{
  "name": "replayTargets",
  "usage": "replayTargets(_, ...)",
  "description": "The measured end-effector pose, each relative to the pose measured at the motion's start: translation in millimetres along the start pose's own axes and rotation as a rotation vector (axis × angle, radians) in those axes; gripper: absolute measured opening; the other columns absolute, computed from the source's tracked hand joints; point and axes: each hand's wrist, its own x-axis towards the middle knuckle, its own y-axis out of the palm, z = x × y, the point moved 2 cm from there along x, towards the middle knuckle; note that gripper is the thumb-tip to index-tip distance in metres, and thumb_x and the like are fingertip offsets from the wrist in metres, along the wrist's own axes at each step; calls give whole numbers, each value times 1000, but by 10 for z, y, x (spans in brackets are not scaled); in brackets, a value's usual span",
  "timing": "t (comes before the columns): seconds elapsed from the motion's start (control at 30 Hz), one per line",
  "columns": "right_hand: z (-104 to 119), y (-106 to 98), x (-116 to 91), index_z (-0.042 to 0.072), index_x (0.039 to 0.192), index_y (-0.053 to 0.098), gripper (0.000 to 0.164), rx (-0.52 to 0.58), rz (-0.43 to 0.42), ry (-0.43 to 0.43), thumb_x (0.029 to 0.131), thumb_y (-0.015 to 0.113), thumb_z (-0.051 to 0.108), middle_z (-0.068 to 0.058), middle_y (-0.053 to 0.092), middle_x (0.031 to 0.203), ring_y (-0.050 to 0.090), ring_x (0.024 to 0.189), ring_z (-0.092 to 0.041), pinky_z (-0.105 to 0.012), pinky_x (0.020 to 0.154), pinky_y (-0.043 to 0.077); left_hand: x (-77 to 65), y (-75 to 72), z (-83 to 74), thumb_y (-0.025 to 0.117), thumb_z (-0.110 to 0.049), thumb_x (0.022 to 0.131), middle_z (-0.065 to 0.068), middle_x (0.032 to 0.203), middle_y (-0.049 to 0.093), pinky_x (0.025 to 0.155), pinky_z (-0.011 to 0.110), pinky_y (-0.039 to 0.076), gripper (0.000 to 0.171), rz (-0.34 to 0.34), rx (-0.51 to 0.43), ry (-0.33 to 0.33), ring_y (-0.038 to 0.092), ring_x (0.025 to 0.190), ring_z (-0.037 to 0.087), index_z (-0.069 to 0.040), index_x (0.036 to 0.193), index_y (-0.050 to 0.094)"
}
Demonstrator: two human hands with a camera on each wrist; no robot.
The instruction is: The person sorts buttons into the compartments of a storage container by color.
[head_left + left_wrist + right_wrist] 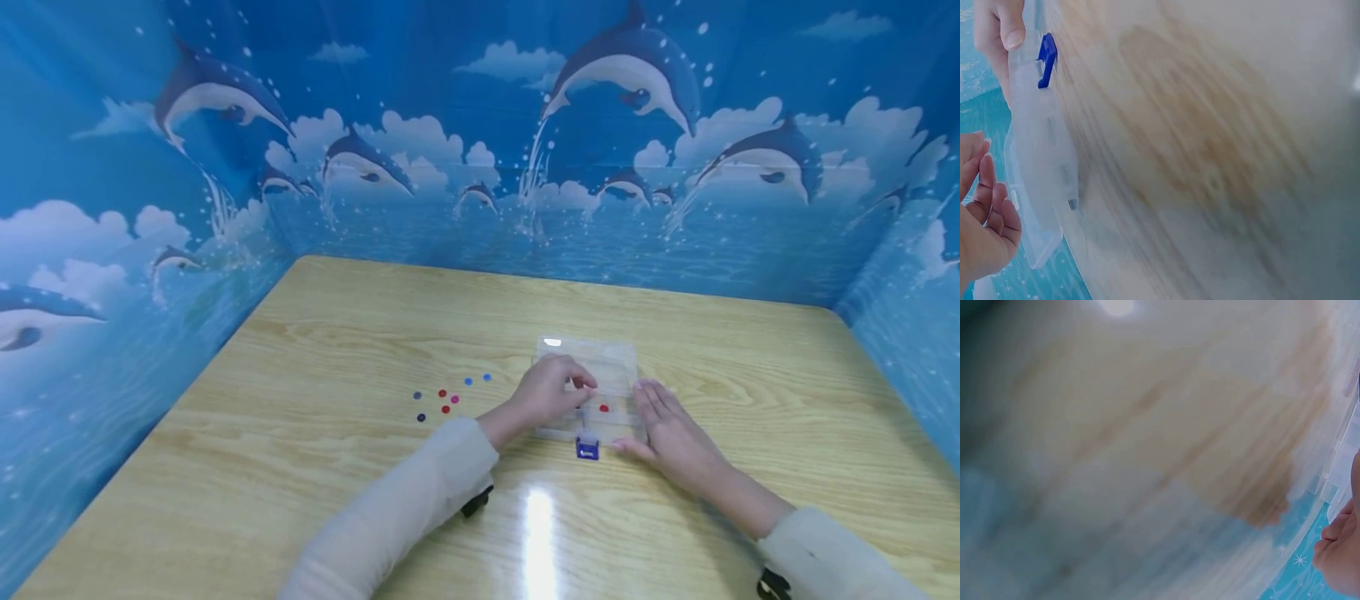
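Observation:
A clear plastic compartment box point(561, 432) lies open on the table with a blue latch point(587, 448) at its front. Inside sit a red disc point(603, 408) and a dark piece partly covered by my left hand point(553, 390). That hand hovers over the box, thumb and index fingertips close together; whether something small is between them cannot be seen. In the left wrist view, the left hand point(988, 215) has its other fingers bent beside the box point(1044, 150). My right hand point(678, 437) rests against the box's right side, fingers straight, thumb at the front corner.
Left of the box, several small round discs lie scattered on the wooden table point(337, 350): blue point(468, 381), red point(442, 393), pink point(454, 399) and dark point(422, 417). A dolphin-print curtain point(450, 217) stands behind the table and at its sides.

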Motion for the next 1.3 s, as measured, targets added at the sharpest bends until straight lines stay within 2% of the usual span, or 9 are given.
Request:
replayTargets(0.27, -6, 8, -6, -17, 133, 33, 86, 5, -6, -3, 84, 59, 49, -35, 35, 138, 31, 130, -49, -56, 106, 28, -76, -59, 81, 66, -25, 85, -6, 88, 65, 74, 15, 41, 16, -6, -11, -13, 52, 85, 6, -16, 97, 71)
replayTargets(0.6, -18, 5, -4, -17, 133, 32, 88, 4, -3, 3, 84, 59, 50, -36, 34, 138, 31, 129, -50, -56, 106, 28, -165, -127, 211, 66, -23, 85, -4, 89, 66, 75, 16, 42, 15, -26, 34, 41, 54, 85, 9, -15, 97, 71)
replayTargets(0.9, -16, 2, -8, -17, 133, 32, 88, 3, 7, 9, 84, 58, 51, -36, 33, 139, 30, 130, -49, -55, 106, 28, -236, -170, 320, 69, -23, 83, -3, 88, 65, 75, 17, 42, 17, -24, 11, 29, 54, 84, 8, -13, 97, 71)
replayTargets(1.1, -19, 11, -4, -17, 133, 32, 88, 1, 10, 10, 84, 58, 51, -36, 33, 139, 30, 130, -49, -55, 107, 28, -298, -227, 346, 70, -22, 82, -1, 89, 65, 77, 19, 43, 19, -23, 8, 28, 54, 86, 10, -11, 97, 70)
replayTargets(1.3, -13, 11, -4, -17, 134, 32, 88, 2, 8, 12, 84, 57, 51, -35, 33, 139, 30, 130, -49, -55, 106, 28, -344, -264, 370, 71, -24, 81, -2, 90, 64, 79, 20, 44, 21, -21, 25, 5, 54, 88, 10, -13, 100, 70)
